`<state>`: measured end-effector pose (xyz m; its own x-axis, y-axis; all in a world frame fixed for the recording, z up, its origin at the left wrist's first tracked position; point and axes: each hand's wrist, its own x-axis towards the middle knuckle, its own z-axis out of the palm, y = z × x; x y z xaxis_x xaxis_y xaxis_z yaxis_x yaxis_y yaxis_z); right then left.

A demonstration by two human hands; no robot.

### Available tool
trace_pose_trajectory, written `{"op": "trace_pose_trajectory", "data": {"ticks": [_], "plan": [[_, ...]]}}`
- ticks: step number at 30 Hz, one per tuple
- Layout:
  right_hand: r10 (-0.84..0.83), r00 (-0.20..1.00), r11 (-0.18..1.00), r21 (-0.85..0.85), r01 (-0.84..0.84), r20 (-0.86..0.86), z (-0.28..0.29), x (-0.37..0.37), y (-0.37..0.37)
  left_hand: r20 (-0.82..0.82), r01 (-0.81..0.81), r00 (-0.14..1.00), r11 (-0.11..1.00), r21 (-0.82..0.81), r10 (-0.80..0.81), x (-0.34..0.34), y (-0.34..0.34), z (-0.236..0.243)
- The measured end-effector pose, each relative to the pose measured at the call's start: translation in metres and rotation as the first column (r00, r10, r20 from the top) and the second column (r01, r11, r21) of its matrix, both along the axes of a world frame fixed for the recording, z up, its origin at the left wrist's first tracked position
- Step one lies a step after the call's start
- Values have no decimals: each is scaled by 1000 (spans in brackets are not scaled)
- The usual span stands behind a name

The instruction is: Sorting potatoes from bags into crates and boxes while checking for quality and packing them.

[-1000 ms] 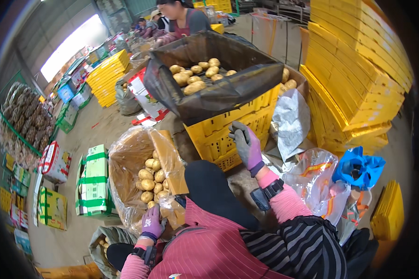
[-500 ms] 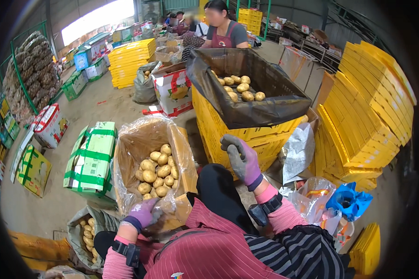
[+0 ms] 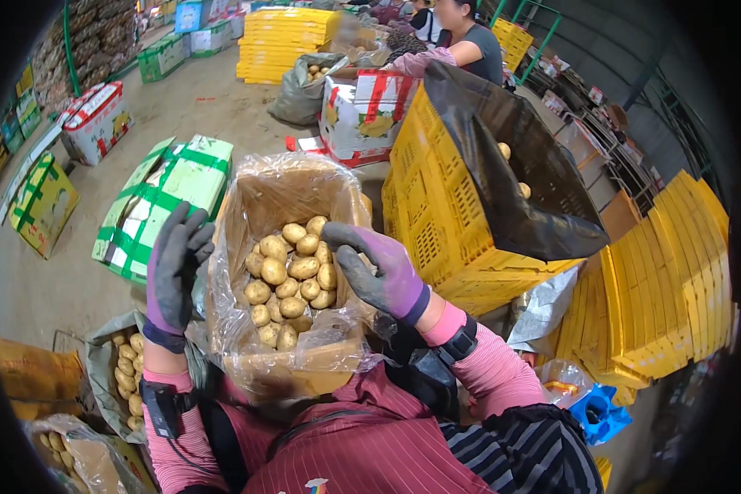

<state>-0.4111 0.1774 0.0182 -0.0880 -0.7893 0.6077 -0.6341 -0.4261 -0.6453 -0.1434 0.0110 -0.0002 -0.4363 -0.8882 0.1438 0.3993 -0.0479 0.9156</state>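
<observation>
In front of me a cardboard box (image 3: 296,384) lined with a clear plastic bag (image 3: 259,198) holds a heap of potatoes (image 3: 286,272). My left hand (image 3: 175,267), in a purple and grey glove, is raised at the box's left side with its fingers stretched and nothing in it. Over the right rim, my right hand (image 3: 377,267), gloved alike, has thumb and fingers apart and is empty. Its fingertips come close to the potatoes; whether they touch the liner I cannot tell. On the right stands a yellow crate (image 3: 440,181) with a black liner (image 3: 543,222), a few potatoes showing inside.
Left of the box lies a green and white carton (image 3: 169,198). Sacks of potatoes (image 3: 123,375) stand at lower left. Yellow crates or lids (image 3: 667,284) are stacked at right, near a blue plastic bag (image 3: 601,414). A co-worker (image 3: 477,49) sits beyond a red-and-white carton (image 3: 362,115).
My view has turned rightward and down. My left hand has let go of the liner's near edge and risen to the box's left. My right hand has moved from beside the crate to the box's right rim.
</observation>
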Motion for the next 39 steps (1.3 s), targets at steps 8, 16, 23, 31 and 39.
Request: {"op": "trace_pose_trajectory", "data": {"ticks": [8,16,23,31,39], "plan": [[82,997,982,174,-78,-15,-85,33,-67,-74,-136,988,990,36,138,52,-54,-23],[351,919,835,504,-221,-179,-121,56,-76,-44,-247,969,967,-65,244,52,-54,-27],[454,848,735,653,-183,-274,-131,57,-61,-137,-268,960,939,-217,243,57,-55,-36],[552,762,491,871,31,-339,-149,38,-49,-256,-490,813,852,185,523,46,-37,8],[442,731,501,819,281,-521,-127,-35,-152,10,-263,963,946,-191,270,55,-30,-35]]}}
